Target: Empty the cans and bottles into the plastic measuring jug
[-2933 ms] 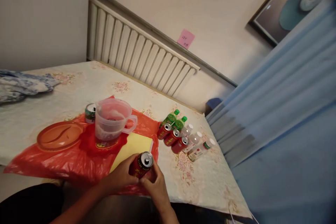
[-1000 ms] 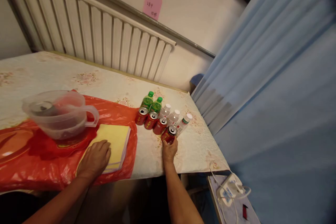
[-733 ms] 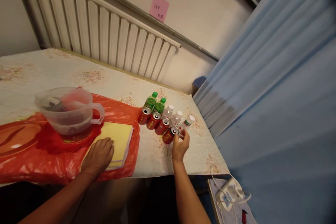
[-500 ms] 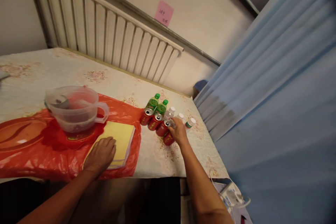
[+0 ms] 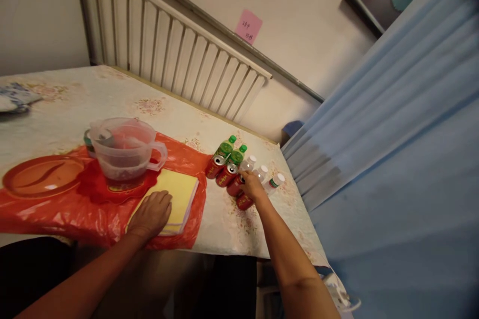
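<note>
Fingers [image 5: 246,177] of the right hand [image 5: 253,187] are curled down at the third can from the left in a row of four red metal drink cans [image 5: 226,176]. Can't really tell whether that grip is closed on it, cause the hand covers the tops of the two nearest cans. Right arm's stretched way out from the bottom of the view. Left hand [image 5: 152,213] just lies palm down, grip relaxed and flat, on a yellow folded stack [image 5: 184,193].

Cans are standing on a counter [image 5: 217,229] with a pale floral cloth. Right behind them: two green-capped green bottles [image 5: 225,148] and three clear plastic bottles with white caps [image 5: 248,162], partly blocked by the cans and hand. Over left, a translucent plastic pitcher [image 5: 123,152] sits on a red scalloped plate [image 5: 92,184], hiding part of a green can [image 5: 89,143]. Crinkly red plastic sheet [image 5: 181,152] is under all that, plus the yellow stack.
</note>
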Motion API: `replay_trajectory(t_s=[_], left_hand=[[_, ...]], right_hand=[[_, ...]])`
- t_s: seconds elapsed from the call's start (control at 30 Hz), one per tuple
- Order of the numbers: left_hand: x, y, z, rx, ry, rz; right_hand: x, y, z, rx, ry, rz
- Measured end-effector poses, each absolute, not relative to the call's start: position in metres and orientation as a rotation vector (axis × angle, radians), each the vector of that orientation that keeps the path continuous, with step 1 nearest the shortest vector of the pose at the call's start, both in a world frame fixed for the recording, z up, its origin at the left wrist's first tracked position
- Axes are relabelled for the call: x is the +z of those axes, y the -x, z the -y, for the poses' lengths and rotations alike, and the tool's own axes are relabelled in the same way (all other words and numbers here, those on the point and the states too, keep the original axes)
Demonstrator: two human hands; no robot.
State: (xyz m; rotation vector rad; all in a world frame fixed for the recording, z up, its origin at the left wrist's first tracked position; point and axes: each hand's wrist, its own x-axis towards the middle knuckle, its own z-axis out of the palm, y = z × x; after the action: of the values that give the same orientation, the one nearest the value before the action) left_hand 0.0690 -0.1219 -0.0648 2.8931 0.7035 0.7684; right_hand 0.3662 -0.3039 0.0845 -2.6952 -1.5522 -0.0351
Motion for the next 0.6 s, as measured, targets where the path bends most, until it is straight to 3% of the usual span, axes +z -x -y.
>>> replay_trajectory(t_s=[0.6], left_hand=[[-0.0649, -0.0697, 0.1214, 0.791, -2.795, -0.692]], right_hand=[[0.094, -0.3602, 0.3052, -0.035, 2.853, 1.444]])
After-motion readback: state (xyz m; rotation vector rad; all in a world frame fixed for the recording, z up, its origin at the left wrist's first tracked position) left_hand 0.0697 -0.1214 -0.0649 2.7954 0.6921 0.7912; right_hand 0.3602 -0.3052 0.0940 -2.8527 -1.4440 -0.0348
